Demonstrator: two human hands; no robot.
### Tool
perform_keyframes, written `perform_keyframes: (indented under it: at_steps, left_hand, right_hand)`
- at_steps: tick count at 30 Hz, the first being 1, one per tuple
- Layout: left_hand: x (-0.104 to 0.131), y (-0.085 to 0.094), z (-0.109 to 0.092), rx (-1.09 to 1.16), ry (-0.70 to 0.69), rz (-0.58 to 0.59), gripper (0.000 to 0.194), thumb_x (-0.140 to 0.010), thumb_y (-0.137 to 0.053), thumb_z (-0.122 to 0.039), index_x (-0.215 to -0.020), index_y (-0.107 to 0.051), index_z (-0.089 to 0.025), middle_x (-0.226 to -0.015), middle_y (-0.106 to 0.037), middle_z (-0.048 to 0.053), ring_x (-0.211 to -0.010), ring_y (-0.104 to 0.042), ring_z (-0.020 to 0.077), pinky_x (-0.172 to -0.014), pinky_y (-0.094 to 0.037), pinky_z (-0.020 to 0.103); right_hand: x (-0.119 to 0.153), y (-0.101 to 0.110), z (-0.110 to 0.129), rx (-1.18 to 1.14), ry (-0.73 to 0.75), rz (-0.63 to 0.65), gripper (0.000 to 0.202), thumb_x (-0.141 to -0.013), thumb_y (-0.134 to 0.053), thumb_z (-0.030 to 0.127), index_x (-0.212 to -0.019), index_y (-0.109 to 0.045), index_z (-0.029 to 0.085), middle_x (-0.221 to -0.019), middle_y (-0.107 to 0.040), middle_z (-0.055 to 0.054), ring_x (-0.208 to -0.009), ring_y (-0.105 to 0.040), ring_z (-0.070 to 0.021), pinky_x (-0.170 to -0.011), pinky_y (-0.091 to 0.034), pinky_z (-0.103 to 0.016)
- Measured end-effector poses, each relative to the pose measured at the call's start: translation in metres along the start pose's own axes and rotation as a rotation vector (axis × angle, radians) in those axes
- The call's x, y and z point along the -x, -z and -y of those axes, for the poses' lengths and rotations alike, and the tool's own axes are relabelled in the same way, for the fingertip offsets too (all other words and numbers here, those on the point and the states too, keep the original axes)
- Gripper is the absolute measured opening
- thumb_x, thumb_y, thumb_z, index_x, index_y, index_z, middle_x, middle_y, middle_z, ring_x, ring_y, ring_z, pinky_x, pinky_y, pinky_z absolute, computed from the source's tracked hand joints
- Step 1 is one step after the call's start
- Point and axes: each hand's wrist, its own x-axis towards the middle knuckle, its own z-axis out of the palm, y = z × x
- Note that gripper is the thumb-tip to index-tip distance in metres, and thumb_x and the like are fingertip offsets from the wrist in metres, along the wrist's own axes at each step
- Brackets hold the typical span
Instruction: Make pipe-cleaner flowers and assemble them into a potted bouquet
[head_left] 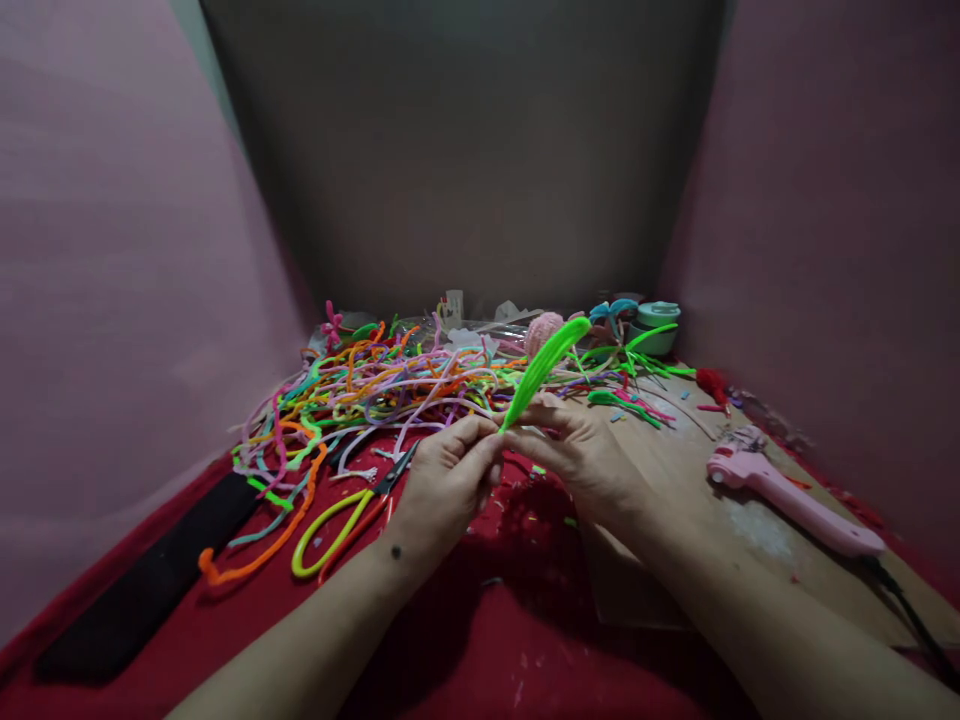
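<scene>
Pinched narrow between thumb and fingers, the slim base of a bright green pipe-cleaner leaf [545, 370] sat in your left hand [454, 462], while your right hand [566, 450] met it at the same spot, its fingers also closed on that base. The leaf rose from your fingertips, broad and ribbed, its rounded tip leaning up and to the right, above the middle of the worktop.

At your far left, a long flat black strip [154, 580] lay slantwise on the red cloth [465, 660]. An orange pipe cleaner [262, 570] curled beside it, bent at its near end. Next came scissors [381, 487] with one yellow and one red handle, their blades pointing toward your left hand. Behind them spread a tangled heap of pipe cleaners [405, 385] in pink, lilac, orange, yellow and green, with a magenta pipe-cleaner flower [331, 325] at its back left. Dim light blurred the clear packaging [510, 335] at the rear, so you could hardly have told what it held.

Past the leaf's upper part sat a ball of pink yarn [543, 332], then a blue pipe-cleaner flower [612, 314] and a mint-lidded tub [658, 325], with more green pieces [649, 350] in front. A brown board [667, 465] lay to your right, bearing a pink glue gun [799, 495] whose black cord [907, 610] trailed toward the lower right corner.
</scene>
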Motion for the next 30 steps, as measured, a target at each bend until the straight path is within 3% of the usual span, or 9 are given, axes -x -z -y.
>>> perform_keyframes:
  at_steps: [4,8,11,13,17,19,21,25,30]
  left_hand:
    - [0.000,0.001,-0.002,0.314,0.141,0.131,0.016,-0.078,-0.056,-0.028,-0.070,-0.049,-0.016,-0.047,-0.043,-0.008,-0.030,-0.028,0.0012,-0.031,-0.020,0.013]
    - [0.000,0.006,0.001,0.618,0.263,0.409,0.009,-0.080,-0.055,-0.024,-0.077,-0.052,-0.016,-0.046,-0.039,-0.010,-0.029,-0.014,-0.0004,-0.028,-0.019,0.011]
    - [-0.001,0.009,0.003,0.660,0.311,0.568,0.010,-0.079,-0.054,-0.025,-0.076,-0.053,-0.016,-0.045,-0.033,-0.011,-0.029,-0.009,-0.0002,-0.027,-0.019,0.012]
    - [-0.002,0.008,0.002,0.481,0.235,0.486,0.013,-0.080,-0.053,-0.028,-0.075,-0.053,-0.016,-0.047,-0.035,-0.009,-0.030,-0.017,0.0009,-0.030,-0.023,0.013]
    - [0.000,0.003,0.004,-0.190,-0.215,0.020,0.011,-0.078,-0.055,-0.027,-0.075,-0.058,-0.017,-0.059,-0.050,-0.003,-0.048,-0.043,0.0059,-0.046,-0.034,0.017]
    - [0.001,0.001,0.005,-0.347,-0.324,-0.070,0.010,-0.077,-0.055,-0.026,-0.071,-0.058,-0.017,-0.058,-0.049,-0.003,-0.050,-0.043,0.0065,-0.048,-0.034,0.017]
    - [0.001,0.002,0.005,-0.288,-0.243,-0.031,0.017,-0.080,-0.051,-0.027,-0.067,-0.054,-0.017,-0.052,-0.045,-0.005,-0.044,-0.039,0.0057,-0.043,-0.031,0.017]
    - [-0.001,0.006,-0.001,0.119,0.027,0.134,0.022,-0.081,-0.053,-0.031,-0.065,-0.049,-0.016,-0.049,-0.045,-0.006,-0.034,-0.033,0.0030,-0.034,-0.023,0.016]
    - [-0.002,0.009,-0.001,0.492,0.178,0.314,0.015,-0.081,-0.055,-0.025,-0.071,-0.052,-0.015,-0.045,-0.044,-0.007,-0.030,-0.024,0.0000,-0.031,-0.020,0.012]
  right_hand:
    - [-0.004,0.008,0.004,-0.063,-0.045,0.072,0.011,-0.066,-0.070,0.029,-0.075,-0.072,0.022,-0.087,-0.064,-0.002,-0.088,-0.054,-0.0175,-0.087,-0.037,-0.035]
    - [-0.003,0.010,0.005,-0.287,-0.145,0.230,0.015,-0.062,-0.074,0.028,-0.075,-0.072,0.023,-0.084,-0.066,0.000,-0.079,-0.057,-0.0156,-0.084,-0.041,-0.035]
    - [0.001,0.006,0.003,-0.431,-0.132,0.187,0.011,-0.057,-0.077,0.027,-0.066,-0.070,0.024,-0.089,-0.067,0.000,-0.082,-0.058,-0.0167,-0.081,-0.043,-0.035]
    - [0.002,0.001,-0.001,-0.459,-0.114,0.082,0.010,-0.057,-0.077,0.025,-0.063,-0.069,0.024,-0.090,-0.066,0.001,-0.086,-0.058,-0.0168,-0.082,-0.043,-0.034]
    - [0.003,-0.005,-0.009,-0.422,-0.077,-0.097,0.009,-0.058,-0.076,0.022,-0.064,-0.069,0.022,-0.080,-0.065,0.001,-0.084,-0.056,-0.0156,-0.085,-0.042,-0.033]
    - [0.003,-0.007,-0.012,-0.431,-0.084,-0.104,0.010,-0.059,-0.076,0.022,-0.066,-0.070,0.021,-0.078,-0.065,0.001,-0.082,-0.056,-0.0157,-0.083,-0.042,-0.033]
    - [0.002,-0.007,-0.011,-0.410,-0.093,-0.052,0.010,-0.062,-0.074,0.023,-0.071,-0.070,0.021,-0.079,-0.065,0.000,-0.082,-0.056,-0.0161,-0.083,-0.042,-0.034]
    - [0.001,-0.001,-0.003,-0.303,-0.086,0.071,0.013,-0.065,-0.071,0.021,-0.077,-0.070,0.021,-0.084,-0.064,0.000,-0.084,-0.055,-0.0152,-0.085,-0.041,-0.033]
    - [-0.002,0.007,0.003,-0.258,-0.080,0.165,0.015,-0.067,-0.070,0.019,-0.081,-0.071,0.022,-0.084,-0.065,0.000,-0.081,-0.056,-0.0132,-0.083,-0.041,-0.030]
